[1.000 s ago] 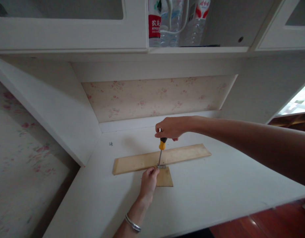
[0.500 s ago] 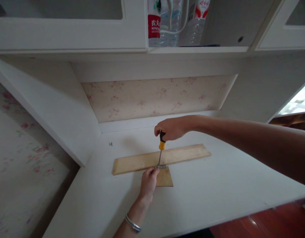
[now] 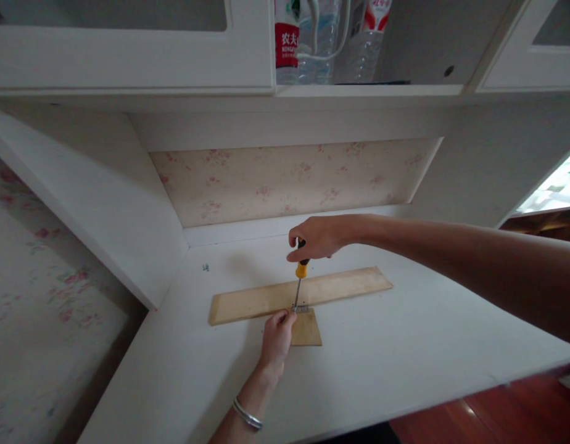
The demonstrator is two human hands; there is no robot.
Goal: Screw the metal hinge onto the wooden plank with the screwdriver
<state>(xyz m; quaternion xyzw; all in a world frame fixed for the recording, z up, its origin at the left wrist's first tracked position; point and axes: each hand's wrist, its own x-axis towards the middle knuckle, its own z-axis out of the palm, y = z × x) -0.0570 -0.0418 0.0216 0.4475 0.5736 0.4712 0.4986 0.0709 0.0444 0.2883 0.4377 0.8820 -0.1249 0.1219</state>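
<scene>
My right hand [image 3: 316, 237] is closed round the black and yellow handle of a screwdriver [image 3: 302, 270], which points down and slightly left. Its tip meets the left part of a small metal hinge [image 3: 302, 309]. The hinge lies where a long, thin wooden board [image 3: 345, 286] meets a short wooden piece [image 3: 307, 330], both flat on the white surface. At the hinge's left end, close to the screwdriver tip, my left hand [image 3: 276, 336] has its fingers pinched together over the short piece's edge. Whatever lies between those fingertips is hidden. A silver bangle circles the left wrist.
Several small metal bits, perhaps screws, lie on the white desktop [image 3: 382, 364] at left [image 3: 206, 267]. A white side panel [image 3: 123, 216] rises on the left. Overhead, a cabinet shelf [image 3: 368, 91] holds plastic bottles [image 3: 286, 46].
The fingers of my right hand have shifted on the screwdriver handle, the thumb side now stretched further left. The screwdriver stays upright on the hinge, and my left hand keeps its place.
</scene>
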